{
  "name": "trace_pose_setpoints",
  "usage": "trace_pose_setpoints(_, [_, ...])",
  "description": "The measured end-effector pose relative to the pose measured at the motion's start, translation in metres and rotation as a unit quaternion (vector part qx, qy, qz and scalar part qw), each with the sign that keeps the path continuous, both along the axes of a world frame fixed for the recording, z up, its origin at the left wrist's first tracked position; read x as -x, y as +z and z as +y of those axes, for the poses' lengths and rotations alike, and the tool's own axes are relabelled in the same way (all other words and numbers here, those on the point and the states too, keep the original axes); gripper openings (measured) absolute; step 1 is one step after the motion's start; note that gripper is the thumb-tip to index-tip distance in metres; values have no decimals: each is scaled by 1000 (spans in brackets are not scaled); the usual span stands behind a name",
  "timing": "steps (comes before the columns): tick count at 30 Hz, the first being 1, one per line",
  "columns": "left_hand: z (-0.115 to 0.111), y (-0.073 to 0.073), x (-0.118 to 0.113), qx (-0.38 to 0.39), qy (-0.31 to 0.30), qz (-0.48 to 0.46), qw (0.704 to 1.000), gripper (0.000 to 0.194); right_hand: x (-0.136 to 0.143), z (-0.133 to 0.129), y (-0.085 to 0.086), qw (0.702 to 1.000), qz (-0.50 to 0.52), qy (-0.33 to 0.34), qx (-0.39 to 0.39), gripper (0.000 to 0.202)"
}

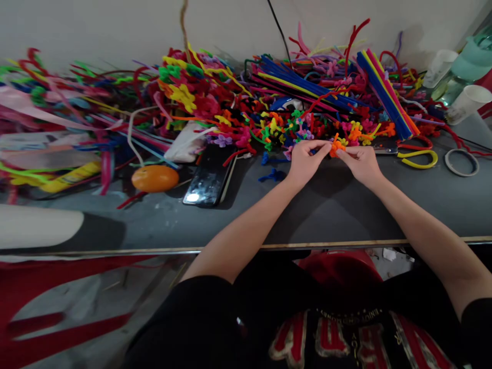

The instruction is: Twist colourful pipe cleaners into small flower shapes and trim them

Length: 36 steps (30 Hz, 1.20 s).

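Observation:
Both hands meet over the grey table (330,210), just in front of a heap of pipe-cleaner flowers. My left hand (305,161) and my right hand (359,161) pinch a small orange pipe-cleaner flower (336,147) between their fingertips. Right behind it lies a pile of finished little flowers (284,128) in many colours. Farther back lie bundles of straight pipe cleaners (384,92).
A black phone (207,179) and an orange fruit (155,178) lie left of my hands. Yellow-handled scissors (417,156) and a tape ring (461,161) lie at the right, white cups (467,102) behind them. More pipe cleaners (77,113) cover the left side.

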<state>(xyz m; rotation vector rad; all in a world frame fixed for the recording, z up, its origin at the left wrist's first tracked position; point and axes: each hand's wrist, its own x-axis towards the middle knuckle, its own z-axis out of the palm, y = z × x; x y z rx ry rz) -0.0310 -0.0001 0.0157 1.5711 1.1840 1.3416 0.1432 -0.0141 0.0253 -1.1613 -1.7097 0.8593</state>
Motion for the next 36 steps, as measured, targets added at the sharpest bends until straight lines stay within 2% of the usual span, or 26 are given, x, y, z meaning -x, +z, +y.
trace_pose_setpoints(3, [6, 1, 8, -125, -16, 111, 986, 14, -7, 6, -1, 997, 39, 48, 49, 52])
trace_pose_setpoints(7, [8, -4, 10, -180, -61, 159, 969, 24, -11, 9, -2, 993, 80, 67, 64, 53])
trace_pose_setpoints(10, [7, -9, 10, -171, -61, 164, 970, 32, -9, 8, -2, 992, 89, 71, 58, 55])
trace_pose_setpoints(13, [8, -12, 10, -163, -59, 164, 971, 24, -8, 8, -4, 992, 83, 73, 63, 56])
trace_pose_setpoints(21, [6, -14, 3, -91, -18, 59, 994, 16, -8, 6, -7, 996, 20, 68, 52, 57])
trace_pose_setpoints(36, [3, -13, -1, -90, -45, 37, 994, 8, -10, 3, -9, 999, -17, 38, 25, 52])
